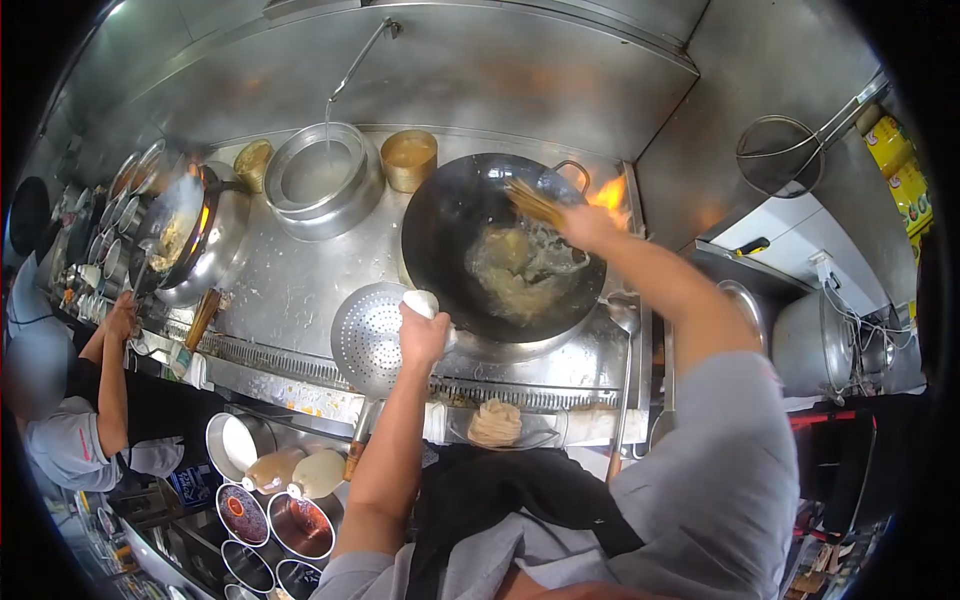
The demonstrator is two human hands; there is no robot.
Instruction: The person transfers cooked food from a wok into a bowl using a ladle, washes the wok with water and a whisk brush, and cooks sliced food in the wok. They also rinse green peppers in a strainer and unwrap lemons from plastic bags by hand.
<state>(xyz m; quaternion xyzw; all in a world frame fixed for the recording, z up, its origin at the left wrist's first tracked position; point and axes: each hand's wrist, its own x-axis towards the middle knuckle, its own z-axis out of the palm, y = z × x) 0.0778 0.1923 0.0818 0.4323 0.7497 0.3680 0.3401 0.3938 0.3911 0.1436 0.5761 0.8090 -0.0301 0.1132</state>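
Observation:
A large black wok [440, 240] sits on the stove with cloudy, bubbling liquid [520, 270] in its bottom. Fingers closed, my right hand [590, 228] grips a bamboo wok brush [535, 205] over the wok's far right side, bristles towards the liquid. At the near left rim, my left hand [424, 338] is wrapped round a folded white cloth [421, 302] that lies against the wok's edge. Close by on the left is a perforated metal skimmer [365, 335], its wooden handle pointing towards me, partly behind my left forearm.
Flames [610, 198] rise beyond the wok's right rim. A metal ladle [624, 318] lies to the right. Behind on the left stand a pot of water [325, 180] under a tap and a brass-coloured container [409, 160]. Far left, a co-worker [85, 430] handles another wok [185, 235].

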